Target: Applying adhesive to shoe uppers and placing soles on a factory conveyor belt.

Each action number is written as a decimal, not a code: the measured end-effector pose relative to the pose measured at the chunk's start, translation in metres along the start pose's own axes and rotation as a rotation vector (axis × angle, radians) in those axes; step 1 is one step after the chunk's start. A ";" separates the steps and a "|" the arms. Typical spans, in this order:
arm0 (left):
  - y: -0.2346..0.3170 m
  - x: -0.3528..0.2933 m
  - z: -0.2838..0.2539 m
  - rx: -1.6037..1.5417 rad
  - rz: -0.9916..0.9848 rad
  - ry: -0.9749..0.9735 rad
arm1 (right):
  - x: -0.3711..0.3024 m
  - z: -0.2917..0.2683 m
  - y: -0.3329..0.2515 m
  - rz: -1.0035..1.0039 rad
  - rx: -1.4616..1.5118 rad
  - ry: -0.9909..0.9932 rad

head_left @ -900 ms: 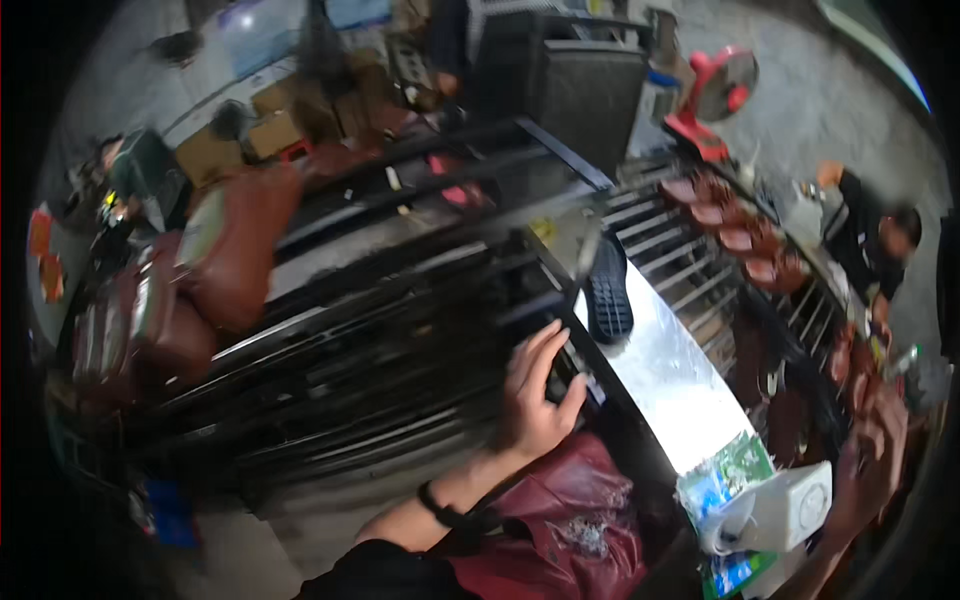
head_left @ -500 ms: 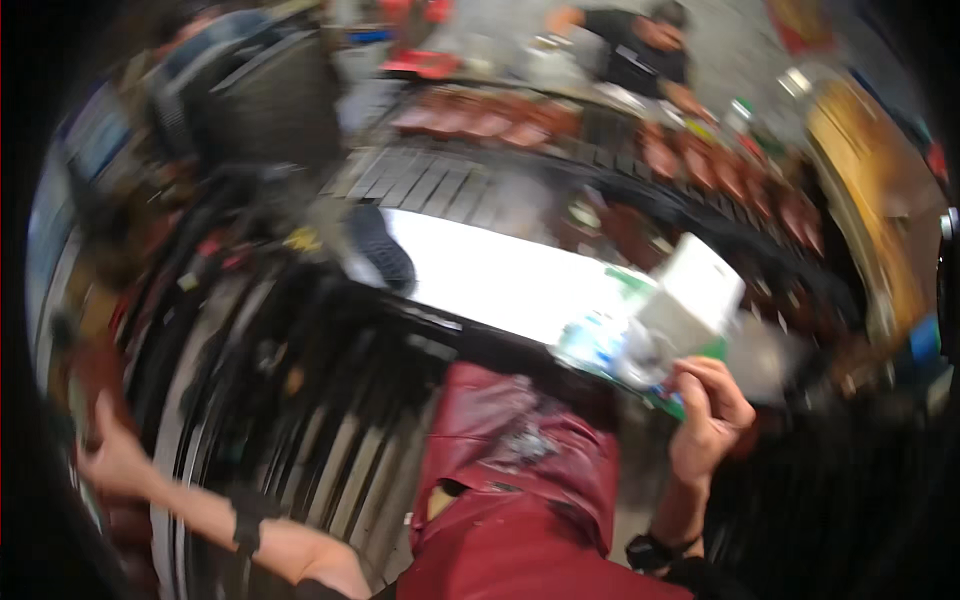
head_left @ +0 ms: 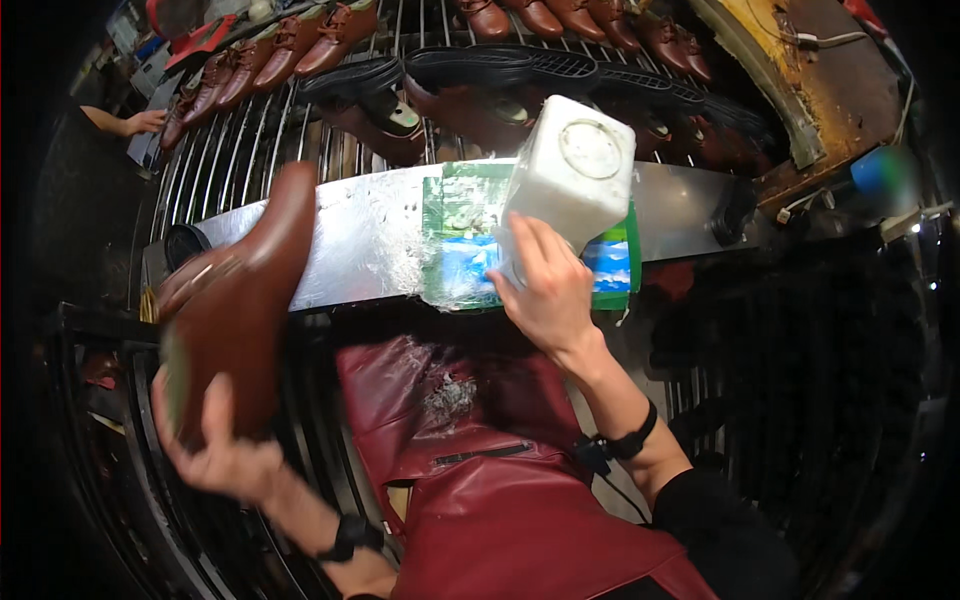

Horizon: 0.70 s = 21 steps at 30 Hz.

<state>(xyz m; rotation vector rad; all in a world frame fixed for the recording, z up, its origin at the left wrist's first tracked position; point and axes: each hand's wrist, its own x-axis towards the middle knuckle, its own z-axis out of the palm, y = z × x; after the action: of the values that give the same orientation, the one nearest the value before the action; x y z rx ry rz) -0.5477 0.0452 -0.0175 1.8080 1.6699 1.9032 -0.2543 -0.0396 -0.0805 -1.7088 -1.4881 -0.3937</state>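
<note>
At the left, my left hand (head_left: 225, 440) grips a brown leather shoe (head_left: 245, 300) around its heel end. The rounded toe points up and away, with the lacing on its left side; no black sole like those on the rack shows on it. A boxy white plastic jug (head_left: 575, 170) lies tilted on a green and blue printed sheet (head_left: 470, 265), its round-marked base facing up and away. At the jug's near end is my right hand (head_left: 545, 285), its fingers bent and thumb close to the index finger. Whatever is between them is hidden.
A silvery bench strip (head_left: 370, 220) runs across in front of me. Behind it, a metal-bar rack (head_left: 255, 150) bears brown lace-up shoes (head_left: 335, 40) and several black-soled ones (head_left: 500, 68). At the far left is another person's hand (head_left: 145, 122). Wooden board (head_left: 800, 90) stands right.
My left hand has come in from the far left with the shoe. My right hand has moved to the jug's near end. The view has swung, and the bench sits differently in it.
</note>
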 end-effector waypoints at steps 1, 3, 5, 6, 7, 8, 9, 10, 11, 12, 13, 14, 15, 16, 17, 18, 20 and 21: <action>-0.031 -0.015 0.004 -0.367 -0.217 -0.067 | -0.001 0.002 0.016 0.048 -0.110 -0.126; -0.044 -0.039 0.043 -0.279 -0.243 -0.115 | -0.004 0.008 0.016 0.078 -0.193 -0.275; -0.066 -0.076 0.060 -0.221 -0.203 -0.164 | -0.010 0.002 0.010 0.205 0.016 -0.002; -0.073 -0.091 0.054 -0.243 -0.205 -0.234 | -0.016 -0.005 0.007 0.375 0.164 0.090; -0.078 -0.102 0.044 -0.257 -0.203 -0.293 | -0.031 -0.007 0.015 0.440 0.196 0.096; -0.066 -0.094 0.038 -0.236 -0.166 -0.423 | -0.033 -0.014 0.011 0.483 0.158 0.037; -0.047 -0.077 0.035 -0.032 -0.146 -0.531 | -0.033 -0.017 0.006 0.531 0.117 -0.022; -0.033 -0.055 0.039 0.062 -0.121 -0.641 | -0.031 -0.015 0.008 0.471 0.108 -0.054; -0.024 -0.036 0.045 0.167 -0.092 -0.748 | -0.024 -0.013 0.009 0.355 0.064 -0.082; -0.021 -0.024 0.058 0.322 -0.027 -0.804 | -0.020 -0.010 0.012 0.345 0.047 -0.093; -0.017 -0.017 0.081 0.526 -0.045 -0.899 | -0.020 -0.007 0.019 0.335 0.026 -0.098; -0.014 -0.005 0.100 0.488 -0.157 -0.958 | -0.019 -0.009 0.023 0.348 0.021 -0.101; -0.015 0.005 0.109 0.454 -0.266 -1.006 | -0.016 -0.014 0.024 0.351 0.095 -0.061; -0.046 0.000 0.108 0.097 -0.334 -0.918 | -0.013 -0.020 0.024 0.354 0.167 -0.019; -0.068 0.005 0.100 -0.187 -0.466 -0.937 | -0.011 -0.026 0.022 0.360 0.181 -0.015; -0.084 0.012 0.087 -0.372 -0.648 -0.904 | -0.012 -0.033 0.016 0.459 0.282 0.028; -0.103 0.000 0.068 -0.736 -0.905 -0.701 | -0.015 -0.045 0.004 0.686 0.413 0.079; -0.136 -0.020 0.045 -0.949 -1.114 -0.578 | -0.018 -0.043 0.009 0.694 0.412 0.094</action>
<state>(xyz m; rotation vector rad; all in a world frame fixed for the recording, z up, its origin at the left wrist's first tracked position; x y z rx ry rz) -0.5904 0.1187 -0.1346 0.6536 0.9002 1.1168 -0.2392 -0.0830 -0.0699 -1.7061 -0.7588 0.1907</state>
